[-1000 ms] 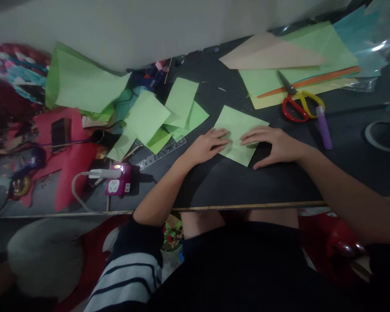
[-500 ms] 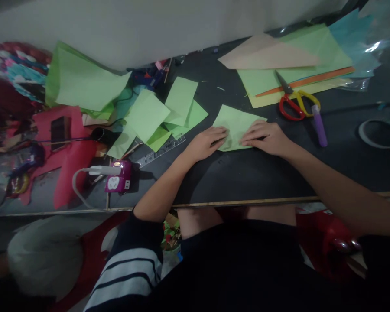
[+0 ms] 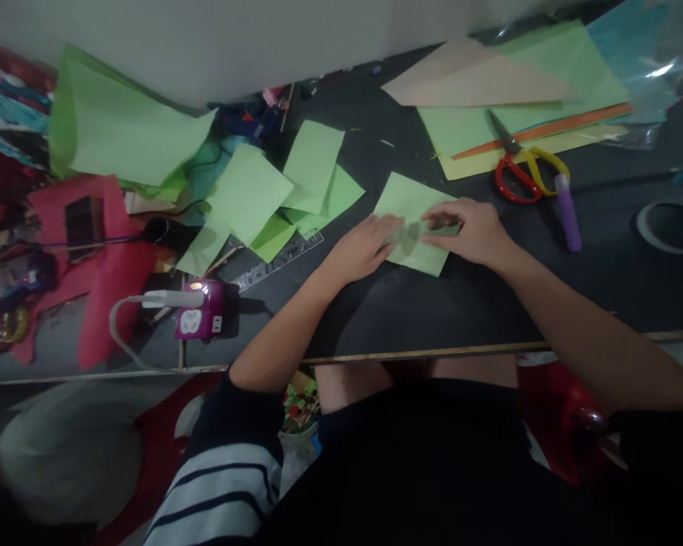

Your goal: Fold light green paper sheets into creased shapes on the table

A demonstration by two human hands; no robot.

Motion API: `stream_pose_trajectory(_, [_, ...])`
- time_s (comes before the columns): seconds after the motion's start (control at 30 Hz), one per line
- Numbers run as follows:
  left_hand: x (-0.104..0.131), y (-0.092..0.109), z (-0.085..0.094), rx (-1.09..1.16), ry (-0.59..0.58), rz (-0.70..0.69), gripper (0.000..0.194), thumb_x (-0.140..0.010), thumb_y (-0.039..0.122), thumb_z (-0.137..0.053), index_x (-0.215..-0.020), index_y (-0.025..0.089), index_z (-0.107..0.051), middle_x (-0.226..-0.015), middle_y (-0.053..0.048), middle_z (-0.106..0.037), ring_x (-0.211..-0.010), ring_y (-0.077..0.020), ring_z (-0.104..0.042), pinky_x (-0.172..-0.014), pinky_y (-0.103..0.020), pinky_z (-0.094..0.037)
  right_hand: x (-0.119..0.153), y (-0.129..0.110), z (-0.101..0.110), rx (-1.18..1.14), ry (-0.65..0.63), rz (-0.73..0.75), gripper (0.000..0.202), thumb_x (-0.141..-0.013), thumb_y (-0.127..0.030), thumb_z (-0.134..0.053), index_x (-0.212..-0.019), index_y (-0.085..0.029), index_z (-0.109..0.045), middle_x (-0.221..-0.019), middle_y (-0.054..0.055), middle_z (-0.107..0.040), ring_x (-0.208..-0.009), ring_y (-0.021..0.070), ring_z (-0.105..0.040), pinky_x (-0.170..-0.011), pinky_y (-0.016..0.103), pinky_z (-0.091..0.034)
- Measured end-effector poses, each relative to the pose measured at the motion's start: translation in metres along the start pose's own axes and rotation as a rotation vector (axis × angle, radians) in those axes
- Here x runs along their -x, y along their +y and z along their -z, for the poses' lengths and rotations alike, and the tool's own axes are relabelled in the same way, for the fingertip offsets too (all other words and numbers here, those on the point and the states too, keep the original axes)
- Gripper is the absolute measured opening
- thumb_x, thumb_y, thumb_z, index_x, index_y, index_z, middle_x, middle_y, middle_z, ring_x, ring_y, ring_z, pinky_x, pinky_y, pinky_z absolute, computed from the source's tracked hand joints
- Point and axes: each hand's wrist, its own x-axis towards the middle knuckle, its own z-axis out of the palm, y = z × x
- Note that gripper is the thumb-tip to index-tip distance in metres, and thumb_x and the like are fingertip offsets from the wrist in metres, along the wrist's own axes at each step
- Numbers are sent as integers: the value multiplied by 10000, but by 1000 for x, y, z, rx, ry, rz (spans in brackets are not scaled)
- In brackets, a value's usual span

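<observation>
A pale green sheet of paper (image 3: 418, 258) lies on the dark tabletop in front of me, turned at an angle. My left hand (image 3: 364, 246) rests on its left side with the fingers stretched out flat. At the right edge, my right hand (image 3: 471, 230) arches over the paper, thumb and fingers apart. Between the fingertips of both hands there is a gap where the paper's surface shows in shadow. Whether the right fingertips touch the sheet I cannot tell.
Green paper pieces (image 3: 250, 197) and a clear ruler (image 3: 278, 262) lie to the left, near a purple plug adapter (image 3: 199, 309). Scissors (image 3: 517, 174), a purple tube (image 3: 569, 216) and stacked coloured sheets (image 3: 478, 83) are at right, with a roll of tape (image 3: 649, 235) beyond.
The paper has turned, so a lower corner now points toward me. My right hand's fingers have spread apart and lifted slightly; the left stays on the sheet. The view has shifted a little.
</observation>
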Motion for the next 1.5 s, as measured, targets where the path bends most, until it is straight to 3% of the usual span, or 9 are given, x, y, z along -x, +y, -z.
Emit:
stream_pose_trajectory(0.17, [1, 8, 3, -69, -38, -8, 512, -1139, 440, -431, -1520, 163, -631, -1668, -179, -571, -1628, -343, -464, -1363, -610, -340, -4, 0, 13, 45, -160, 198, 261, -904, -443, -721, -1076, -297, -853, -1088, 79, -837, -1031, 324, -761, -962, 496, -591])
stream_pose_trajectory(0.33, [0, 3, 1, -10, 17, 57, 491, -1149, 289, -327, -1505, 158, -638, -1623, -140, -630, -1595, -264, -518, -1357, -555, -381, -5, 9, 35, -108, -391, 275, 671, -712, -655, -906, -1281, -309, -822, -1323, 90, -791, -1190, 344, -729, -1026, 480, -587])
stream_pose_trajectory(0.5, [0, -2, -2, 7, 38, 46, 510, -1127, 213, -299, -1496, 147, -644, -1608, -145, -642, -1582, -243, -535, -1356, -543, -391, -7, 8, 40, -180, -425, 239, 282, -814, -603, -849, -877, -328, -866, -1119, 60, -844, -1023, 296, -775, -1021, 483, -596])
stream_pose_trajectory(0.73, [-1, -1, -1, 7, 38, 35, 486, -1123, 204, -328, -1488, 118, -636, -1598, -173, -645, -1583, -243, -532, -1353, -538, -392, -1, -4, 20, -57, -186, 23, 195, -832, -472, -753, -787, -292, -810, -868, 44, -818, -825, 276, -753, -834, 466, -608])
stream_pose_trajectory(0.9, [-2, 1, -1, -19, 26, 45, 476, -1112, 186, -351, -1486, 132, -640, -1599, -158, -648, -1581, -235, -536, -1354, -529, -391, -4, -3, -8, 138, 105, -4, 83, -790, -314, -759, -730, -275, -800, -1072, 77, -809, -1029, 334, -724, -997, 556, -551])
stream_pose_trajectory(1.2, [-2, 13, 2, -164, -37, 51, 549, -1079, 90, -367, -1569, 186, -595, -1606, -153, -639, -1587, -306, -526, -1318, -593, -430, -8, 1, -24, 210, 162, -91, 89, -756, -289, -797, -685, -264, -749, -1179, 89, -747, -1114, 376, -668, -1072, 619, -474])
stream_pose_trajectory(1.3, [-2, 11, 5, -223, -77, 3, 548, -1068, 67, -403, -1535, 240, -634, -1603, -145, -639, -1584, -323, -526, -1293, -629, -447, -7, 0, -25, 231, 140, -101, 44, -784, -295, -768, -815, -263, -767, -1209, 106, -732, -1149, 383, -660, -1085, 600, -469])
stream_pose_trajectory(1.43, [1, 3, 3, -257, -72, -67, 540, -1051, 64, -469, -1513, 283, -646, -1628, -141, -618, -1577, -331, -533, -1264, -656, -468, -6, -1, -25, 234, 142, -75, 461, -790, -304, -722, -1250, -278, -739, -1243, 116, -727, -1142, 385, -664, -1082, 597, -465])
stream_pose_trajectory(1.5, [2, 0, 2, -257, -60, -73, 530, -1059, 80, -467, -1514, 285, -647, -1636, -150, -609, -1571, -336, -540, -1259, -666, -469, -5, -1, -24, 243, 136, -58, 546, -808, -319, -698, -1353, -293, -694, -1265, 118, -724, -1129, 390, -668, -1082, 610, -462])
